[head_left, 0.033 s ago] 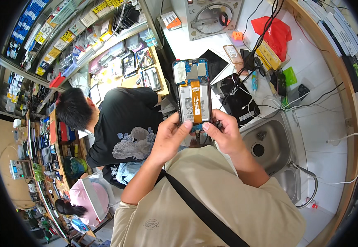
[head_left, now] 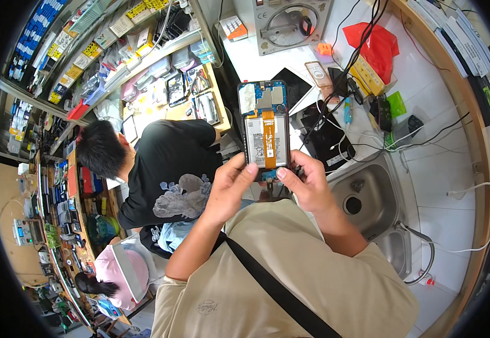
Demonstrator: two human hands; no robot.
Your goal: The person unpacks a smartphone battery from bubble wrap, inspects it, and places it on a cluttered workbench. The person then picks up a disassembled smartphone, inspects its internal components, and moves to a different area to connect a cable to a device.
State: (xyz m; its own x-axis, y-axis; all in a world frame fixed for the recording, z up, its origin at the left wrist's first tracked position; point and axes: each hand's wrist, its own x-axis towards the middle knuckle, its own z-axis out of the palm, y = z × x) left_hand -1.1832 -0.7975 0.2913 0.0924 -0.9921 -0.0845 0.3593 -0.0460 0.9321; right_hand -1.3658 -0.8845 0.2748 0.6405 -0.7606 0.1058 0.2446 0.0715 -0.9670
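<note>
Between my two hands is an opened smartphone (head_left: 254, 138), held upright by its lower end with the back cover off. A blue circuit board with metal shields shows at its top. Below that lies a grey battery (head_left: 279, 132), crossed by an orange ribbon cable (head_left: 268, 135). My left hand (head_left: 231, 188) grips the lower left edge, thumb at the battery's corner. On the lower right edge is my right hand (head_left: 311, 183), its thumb close to the small blue board at the bottom. The fingers behind the phone are mostly hidden.
A steel sink (head_left: 377, 191) is at right. Beyond the phone, the white counter carries black tablet-like panels (head_left: 326, 132), tangled cables, a yellow power strip (head_left: 367, 76), a red bag (head_left: 377, 48) and a grey machine (head_left: 290, 28). A person in black (head_left: 169, 163) sits close on my left, another in pink (head_left: 121, 270) farther back.
My left thumb has shifted slightly left and up, toward the phone's edge, uncovering a little more of the battery. Both hands still hold the phone in nearly the same place.
</note>
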